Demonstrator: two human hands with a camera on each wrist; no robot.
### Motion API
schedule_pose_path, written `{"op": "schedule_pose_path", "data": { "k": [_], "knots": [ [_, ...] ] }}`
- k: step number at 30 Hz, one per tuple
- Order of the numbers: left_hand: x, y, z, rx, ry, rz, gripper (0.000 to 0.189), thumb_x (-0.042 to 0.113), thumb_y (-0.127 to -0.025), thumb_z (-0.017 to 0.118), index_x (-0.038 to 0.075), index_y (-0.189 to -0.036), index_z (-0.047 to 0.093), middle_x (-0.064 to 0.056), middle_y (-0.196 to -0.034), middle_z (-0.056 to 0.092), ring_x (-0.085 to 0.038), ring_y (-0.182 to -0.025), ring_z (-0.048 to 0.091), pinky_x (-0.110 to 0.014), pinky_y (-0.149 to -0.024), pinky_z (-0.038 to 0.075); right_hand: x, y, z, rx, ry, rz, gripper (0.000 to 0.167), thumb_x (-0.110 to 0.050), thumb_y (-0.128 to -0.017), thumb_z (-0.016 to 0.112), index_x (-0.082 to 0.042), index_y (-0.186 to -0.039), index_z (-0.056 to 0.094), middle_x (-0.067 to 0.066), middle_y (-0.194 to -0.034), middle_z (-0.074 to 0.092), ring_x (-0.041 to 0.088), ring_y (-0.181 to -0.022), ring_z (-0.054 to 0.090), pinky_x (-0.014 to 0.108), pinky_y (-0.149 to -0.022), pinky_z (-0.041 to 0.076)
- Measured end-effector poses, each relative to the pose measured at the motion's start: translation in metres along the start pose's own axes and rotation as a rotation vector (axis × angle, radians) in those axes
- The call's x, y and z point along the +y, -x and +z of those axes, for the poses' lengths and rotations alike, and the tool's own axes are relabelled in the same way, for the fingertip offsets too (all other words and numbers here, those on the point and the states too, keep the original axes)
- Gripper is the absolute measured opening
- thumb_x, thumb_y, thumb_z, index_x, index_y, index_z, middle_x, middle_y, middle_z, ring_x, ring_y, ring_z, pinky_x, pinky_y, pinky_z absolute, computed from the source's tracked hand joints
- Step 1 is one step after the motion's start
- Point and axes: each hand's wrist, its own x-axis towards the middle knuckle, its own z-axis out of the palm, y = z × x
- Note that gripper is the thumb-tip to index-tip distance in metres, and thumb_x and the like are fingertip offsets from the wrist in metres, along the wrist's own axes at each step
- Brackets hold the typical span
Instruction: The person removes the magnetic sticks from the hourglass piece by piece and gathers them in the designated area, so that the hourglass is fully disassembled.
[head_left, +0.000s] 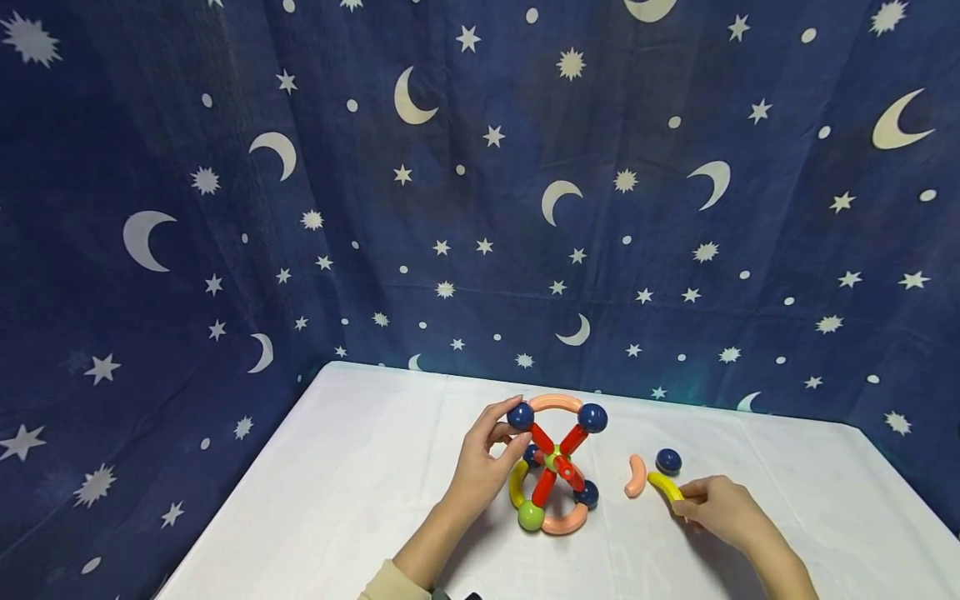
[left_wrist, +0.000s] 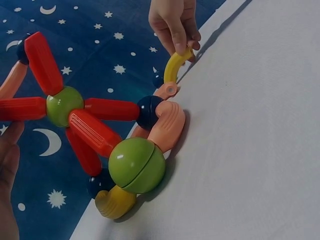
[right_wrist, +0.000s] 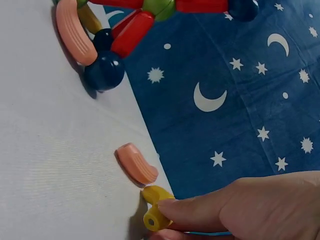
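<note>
A ball-and-rod model stands on the table, with red rods (head_left: 544,490) meeting at a green ball (left_wrist: 65,106) in its middle. My left hand (head_left: 480,467) grips the dark blue ball (head_left: 521,417) at its upper left, thumb below and fingers above. A peach curved rod (head_left: 555,402) bridges this ball and another blue ball (head_left: 592,418). Down at the base are a larger green ball (left_wrist: 136,165), a yellow curved rod (left_wrist: 116,202) and peach curved pieces. To the right, my right hand (head_left: 720,507) pinches a loose yellow curved rod (head_left: 664,485) between thumb and fingers.
A loose peach curved rod (head_left: 636,476) lies between the model and my right hand. Just behind the yellow rod sits a loose blue ball (head_left: 668,462). The white-covered table (head_left: 360,467) ends at a dark blue star-and-moon curtain (head_left: 495,208).
</note>
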Motion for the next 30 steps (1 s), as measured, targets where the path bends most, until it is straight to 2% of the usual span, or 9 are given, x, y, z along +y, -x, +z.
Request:
{"op": "schedule_pose_path", "data": {
  "k": [7,9,12,14,16,18,23,26,30],
  "knots": [
    [-0.004,0.0,0.001,0.004,-0.001,0.067,0.048,0.004,-0.089,0.063,0.011,-0.135,0.05,-0.013,-0.115,0.058,-0.023,-0.091,0.066,-0.024,-0.083,0.051,0.002,-0.004,0.003,0.02,0.05,-0.014,0.039,-0.024,-0.079,0.071,0.005,-0.105,0.068,-0.004,-0.072,0.065,0.011,-0.064,0.055,0.028,-0.061,0.042],
    [-0.004,0.0,0.001,0.0,0.002,0.043,0.051,0.004,-0.089,0.064,0.011,-0.136,0.048,-0.013,-0.117,0.057,-0.023,-0.091,0.066,-0.023,-0.083,0.051,0.003,-0.004,0.003,0.031,0.05,-0.015,0.044,-0.026,-0.078,0.072,0.006,-0.109,0.066,-0.004,-0.072,0.065,0.011,-0.065,0.054,0.028,-0.062,0.041],
    [-0.003,0.0,0.001,-0.002,0.03,-0.03,0.056,0.005,-0.088,0.064,0.014,-0.14,0.044,-0.013,-0.122,0.055,-0.022,-0.092,0.064,-0.021,-0.085,0.05,0.002,-0.004,0.004,0.045,0.037,-0.024,0.047,-0.027,-0.078,0.072,0.006,-0.111,0.064,-0.004,-0.071,0.065,0.012,-0.063,0.055,0.028,-0.062,0.039],
    [-0.003,-0.001,0.002,-0.005,0.065,-0.087,0.059,0.005,-0.088,0.065,0.017,-0.141,0.041,-0.012,-0.123,0.054,-0.021,-0.094,0.064,-0.02,-0.086,0.05,0.001,-0.004,0.005,0.057,0.028,-0.03,0.045,-0.025,-0.079,0.073,0.006,-0.11,0.064,-0.005,-0.07,0.064,0.012,-0.062,0.054,0.027,-0.061,0.038],
    [-0.005,-0.001,0.003,-0.007,0.105,-0.118,0.06,0.005,-0.088,0.065,0.016,-0.142,0.041,-0.012,-0.124,0.055,-0.02,-0.096,0.064,-0.02,-0.087,0.049,0.0,-0.005,0.006,0.067,0.022,-0.039,0.042,-0.024,-0.079,0.073,0.006,-0.108,0.065,-0.005,-0.07,0.064,0.011,-0.061,0.055,0.027,-0.061,0.038],
    [-0.009,-0.001,0.004,-0.01,0.13,-0.122,0.059,0.005,-0.088,0.065,0.014,-0.141,0.041,-0.013,-0.122,0.059,-0.019,-0.097,0.064,-0.02,-0.088,0.049,0.0,-0.006,0.008,0.076,0.028,-0.04,0.04,-0.024,-0.079,0.073,0.006,-0.106,0.066,-0.005,-0.069,0.063,0.011,-0.061,0.054,0.027,-0.061,0.038],
    [-0.034,-0.002,0.013,-0.024,0.13,-0.106,0.046,0.008,-0.088,0.065,0.008,-0.131,0.05,-0.015,-0.11,0.068,-0.016,-0.096,0.064,-0.023,-0.086,0.05,-0.002,-0.007,0.01,0.078,0.039,-0.029,0.042,-0.024,-0.081,0.071,0.006,-0.11,0.065,-0.005,-0.068,0.062,0.012,-0.06,0.053,0.027,-0.06,0.037],
    [-0.046,0.0,0.019,-0.053,0.096,-0.125,0.036,0.016,-0.089,0.067,0.014,-0.123,0.057,-0.009,-0.105,0.069,-0.015,-0.098,0.063,-0.025,-0.087,0.05,-0.003,-0.008,0.011,0.081,0.051,-0.033,0.046,-0.024,-0.081,0.07,0.007,-0.115,0.062,-0.004,-0.068,0.062,0.012,-0.06,0.053,0.027,-0.058,0.037],
    [-0.051,0.005,0.024,-0.086,0.061,-0.153,0.034,0.022,-0.088,0.067,0.02,-0.121,0.06,-0.001,-0.107,0.068,-0.016,-0.099,0.061,-0.027,-0.089,0.049,-0.004,-0.008,0.013,0.084,0.07,-0.056,0.05,-0.025,-0.082,0.07,0.008,-0.118,0.059,-0.003,-0.066,0.06,0.013,-0.058,0.052,0.027,-0.056,0.037]
  ]
}}
